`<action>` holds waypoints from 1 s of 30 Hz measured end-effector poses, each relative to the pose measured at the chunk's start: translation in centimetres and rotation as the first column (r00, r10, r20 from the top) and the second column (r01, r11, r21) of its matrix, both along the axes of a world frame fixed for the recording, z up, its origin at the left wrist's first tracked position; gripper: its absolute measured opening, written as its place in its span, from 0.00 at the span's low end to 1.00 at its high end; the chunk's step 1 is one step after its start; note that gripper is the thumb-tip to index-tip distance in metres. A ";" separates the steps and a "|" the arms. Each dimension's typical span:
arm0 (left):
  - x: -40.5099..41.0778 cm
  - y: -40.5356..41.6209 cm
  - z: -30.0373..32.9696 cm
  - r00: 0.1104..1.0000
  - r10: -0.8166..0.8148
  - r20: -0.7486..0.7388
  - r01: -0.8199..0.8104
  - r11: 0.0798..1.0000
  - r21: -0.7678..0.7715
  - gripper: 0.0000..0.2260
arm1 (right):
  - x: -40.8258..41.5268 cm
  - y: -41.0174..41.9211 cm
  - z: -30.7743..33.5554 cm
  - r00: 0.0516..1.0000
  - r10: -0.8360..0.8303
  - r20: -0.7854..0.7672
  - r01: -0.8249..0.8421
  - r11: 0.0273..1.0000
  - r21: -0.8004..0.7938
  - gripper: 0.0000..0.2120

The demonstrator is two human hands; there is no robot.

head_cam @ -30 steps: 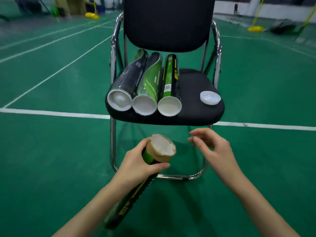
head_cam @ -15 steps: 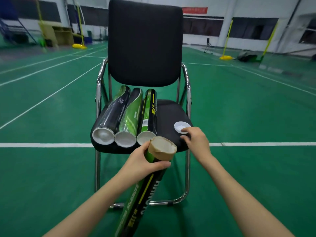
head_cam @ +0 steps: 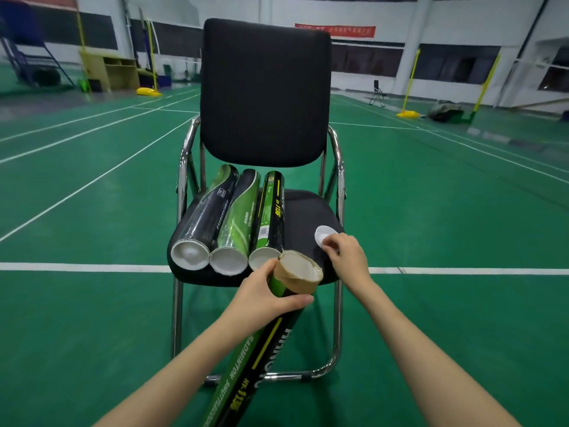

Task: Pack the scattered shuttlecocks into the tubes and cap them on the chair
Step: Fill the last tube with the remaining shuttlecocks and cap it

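A black chair (head_cam: 264, 87) w/ shiny metal legs is stood on a green floor (head_cam: 92, 303). 3 tubes (head_cam: 237, 223) are laid side by side on the seat's left part, touching. A white cap (head_cam: 323, 234) is laid near the seat's right edge.

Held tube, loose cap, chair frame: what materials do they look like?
Green-and-black printed shuttlecock tube: likely cardboard, glossy wrap; raw tan rim at the open end. Small round white cap: seemingly thin plastic, smooth and slightly translucent. Chair's tubular frame: chromed metal, mirror reflections.
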State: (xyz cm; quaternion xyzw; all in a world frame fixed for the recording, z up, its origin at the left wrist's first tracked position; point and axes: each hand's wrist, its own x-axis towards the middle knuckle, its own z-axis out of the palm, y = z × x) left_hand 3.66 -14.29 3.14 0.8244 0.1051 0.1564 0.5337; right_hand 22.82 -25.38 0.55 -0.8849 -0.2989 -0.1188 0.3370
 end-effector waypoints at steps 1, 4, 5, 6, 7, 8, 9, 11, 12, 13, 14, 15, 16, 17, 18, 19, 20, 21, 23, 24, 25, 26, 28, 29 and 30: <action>0.0 -0.2 -0.2 1.000 0.003 0.003 -0.003 1.000 0.007 0.25 | -0.9 -0.2 0.7 0.998 0.023 -0.053 -0.018 0.995 0.101 0.04; -0.2 -0.5 -0.7 1.000 0.026 0.016 -0.026 0.999 0.024 0.26 | -5.0 -1.3 3.5 0.962 0.202 -0.183 -0.111 0.904 0.413 0.04; -0.3 -0.4 -0.8 0.999 0.040 0.023 -0.040 0.999 0.032 0.26 | -6.5 -1.8 4.4 0.948 0.266 -0.173 -0.159 0.871 0.464 0.05; -0.4 -0.4 -0.7 0.998 0.055 0.029 -0.056 0.998 0.042 0.26 | -7.7 -2.2 5.2 0.934 0.323 -0.154 -0.215 0.850 0.482 0.06; -0.5 -0.4 -0.7 0.997 0.068 0.036 -0.070 0.996 0.052 0.25 | -8.8 -2.5 5.8 0.919 0.370 -0.132 -0.269 0.838 0.475 0.07; -0.6 -0.3 -0.6 0.996 0.079 0.045 -0.082 0.995 0.062 0.25 | -9.6 -2.7 6.2 0.910 0.400 -0.110 -0.313 0.836 0.451 0.07; -0.8 -0.4 -0.5 0.995 0.086 0.054 -0.089 0.994 0.070 0.25 | -10.3 -2.8 6.4 0.906 0.415 -0.086 -0.346 0.842 0.414 0.06; -1.2 -0.6 -0.3 0.993 0.098 0.072 -0.104 0.991 0.083 0.26 | -11.3 -2.7 6.5 0.905 0.425 -0.026 -0.394 0.859 0.328 0.05; -1.5 -0.7 -0.2 0.991 0.105 0.077 -0.112 0.990 0.084 0.26 | -11.7 -2.6 6.5 0.903 0.430 -0.003 -0.411 0.863 0.293 0.04; -1.6 -0.8 -0.2 0.990 0.114 0.080 -0.120 0.990 0.078 0.25 | -12.1 -2.5 6.5 0.899 0.437 0.009 -0.423 0.865 0.268 0.04; -1.9 -0.8 -0.1 0.989 0.123 0.084 -0.129 0.989 0.068 0.25 | -12.4 -2.5 6.4 0.896 0.443 0.013 -0.431 0.865 0.257 0.03; -2.1 -0.8 -0.1 0.988 0.130 0.087 -0.135 0.989 0.058 0.25 | -12.8 -2.5 6.3 0.893 0.449 0.016 -0.438 0.862 0.255 0.03; -2.2 -0.7 0.0 0.987 0.136 0.090 -0.140 0.989 0.049 0.25 | -13.1 -2.6 6.2 0.891 0.453 0.021 -0.443 0.860 0.254 0.03; -2.4 -0.7 0.0 0.986 0.138 0.091 -0.143 0.989 0.041 0.25 | -13.3 -2.6 6.0 0.890 0.455 0.024 -0.447 0.861 0.245 0.03; -2.5 -0.7 0.1 0.986 0.136 0.091 -0.140 0.990 0.035 0.25 | -13.6 -2.7 5.9 0.890 0.455 0.025 -0.448 0.864 0.231 0.03; -2.7 -0.7 0.1 0.987 0.131 0.091 -0.134 0.990 0.033 0.25 | -13.8 -2.7 5.9 0.892 0.452 0.023 -0.446 0.868 0.219 0.03; -2.8 -0.7 0.2 0.988 0.126 0.091 -0.129 0.991 0.034 0.24 | -14.0 -2.8 5.9 0.893 0.449 0.019 -0.442 0.872 0.211 0.03; -3.0 -0.8 0.3 0.988 0.122 0.092 -0.125 0.992 0.034 0.24 | -14.2 -2.9 6.1 0.895 0.445 0.021 -0.439 0.875 0.202 0.03; -3.2 -0.8 0.6 0.988 0.119 0.099 -0.122 0.992 0.028 0.24 | -14.4 -3.1 6.4 0.896 0.442 0.035 -0.441 0.879 0.180 0.02; -3.3 -0.8 0.8 0.988 0.116 0.105 -0.119 0.993 0.023 0.24 | -14.4 -3.2 6.5 0.892 0.452 0.017 -0.448 0.877 0.174 0.02; -3.4 -0.9 1.0 0.988 0.109 0.110 -0.112 0.994 0.018 0.23 | -14.4 -3.3 6.8 0.884 0.467 -0.028 -0.456 0.873 0.173 0.02; -3.5 -0.9 1.1 0.988 0.098 0.116 -0.100 0.995 0.014 0.23 | -14.5 -3.4 7.1 0.870 0.486 -0.088 -0.466 0.866 0.181 0.03; -3.7 -1.1 1.5 0.989 0.076 0.128 -0.079 0.997 0.015 0.23 | -14.7 -3.7 7.7 0.827 0.522 -0.208 -0.481 0.849 0.218 0.10; -3.8 -1.2 1.6 0.989 0.069 0.133 -0.071 0.997 0.015 0.22 | -14.9 -3.8 8.0 0.810 0.530 -0.250 -0.483 0.845 0.227 0.15; -3.9 -1.2 1.7 0.988 0.065 0.137 -0.068 0.998 0.015 0.22 | -15.1 -3.8 8.2 0.803 0.531 -0.271 -0.484 0.846 0.223 0.20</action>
